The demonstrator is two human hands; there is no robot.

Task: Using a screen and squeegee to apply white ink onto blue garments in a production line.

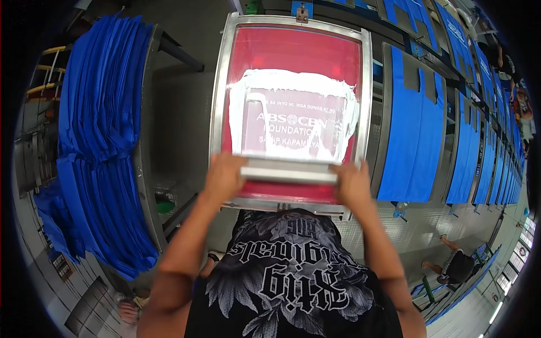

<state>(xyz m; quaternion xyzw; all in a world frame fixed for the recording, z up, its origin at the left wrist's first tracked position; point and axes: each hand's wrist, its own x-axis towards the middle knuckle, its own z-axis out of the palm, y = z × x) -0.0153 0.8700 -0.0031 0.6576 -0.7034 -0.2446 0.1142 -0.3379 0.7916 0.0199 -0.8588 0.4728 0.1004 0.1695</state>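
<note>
A screen-printing frame (365,96) with silver metal sides and red mesh lies straight in front of me. White ink (304,81) is smeared thickly around a pale stencil area with lettering (293,124). Across the near part of the mesh runs a squeegee (290,171) with a pale metal bar. My left hand (224,179) is closed around its left end, and my right hand (354,185) grips the right end. Both hands are slightly blurred. The squeegee's lower edge meets the ink, though the exact contact is hard to see.
Stacks of blue fabric pieces (101,96) fill a rack on the left. On the right, blue pieces (414,129) lie on a long row of boards. A metal clamp (302,12) sits at the frame's far edge. Other people (521,104) are in the background.
</note>
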